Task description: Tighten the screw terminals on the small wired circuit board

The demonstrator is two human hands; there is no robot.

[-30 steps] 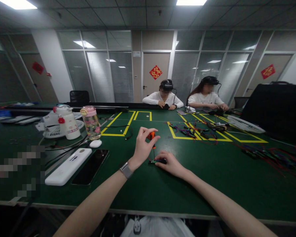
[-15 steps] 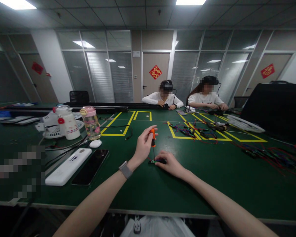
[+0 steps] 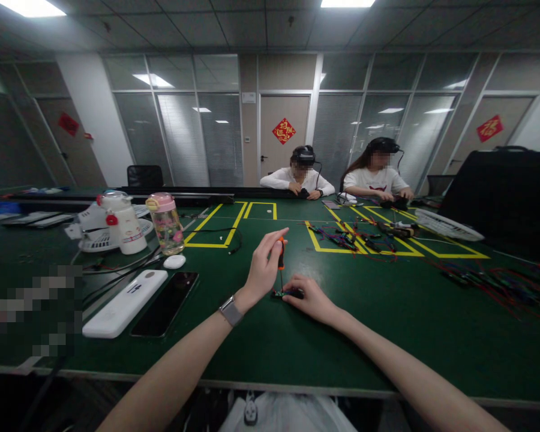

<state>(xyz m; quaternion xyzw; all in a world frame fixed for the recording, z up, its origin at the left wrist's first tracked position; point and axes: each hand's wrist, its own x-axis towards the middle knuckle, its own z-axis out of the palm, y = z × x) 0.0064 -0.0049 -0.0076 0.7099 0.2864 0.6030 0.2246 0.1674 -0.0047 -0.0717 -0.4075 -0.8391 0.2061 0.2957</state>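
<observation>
My left hand (image 3: 265, 259) is closed around the orange and black handle of a screwdriver (image 3: 281, 258), which stands upright. Its thin shaft runs down to a small green circuit board (image 3: 278, 294) on the table. With fingertips and thumb, my right hand (image 3: 309, 297) holds the board down against the tabletop. Part of the board lies hidden beneath my right fingers, and the exact spot where the screwdriver's tip meets it is too small to make out. A grey-banded watch sits on my left wrist.
Left of my arm lie a black phone (image 3: 165, 304), a white power bank (image 3: 125, 303) and a white earbud case (image 3: 174, 261). Behind them stand a pink-lidded bottle (image 3: 165, 225) and a white jug (image 3: 125, 225). Wired boards (image 3: 337, 237) lie ahead to the right. Two people sit across the table.
My left hand has turned slightly around the screwdriver handle, its fingers now straighter and covering more of the orange. My right hand and the board have stayed in place.
</observation>
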